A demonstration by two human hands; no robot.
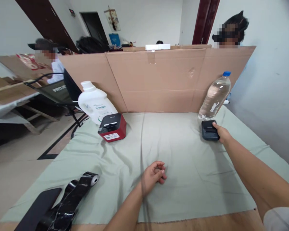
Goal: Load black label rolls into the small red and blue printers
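While the left hand (154,175) rests curled, right-hand fingers (217,127) grip the dark printer (209,130).

Left hand (154,175) loosely curled, resting near, right arm outstretched, right hand (222,132) closed in grip.
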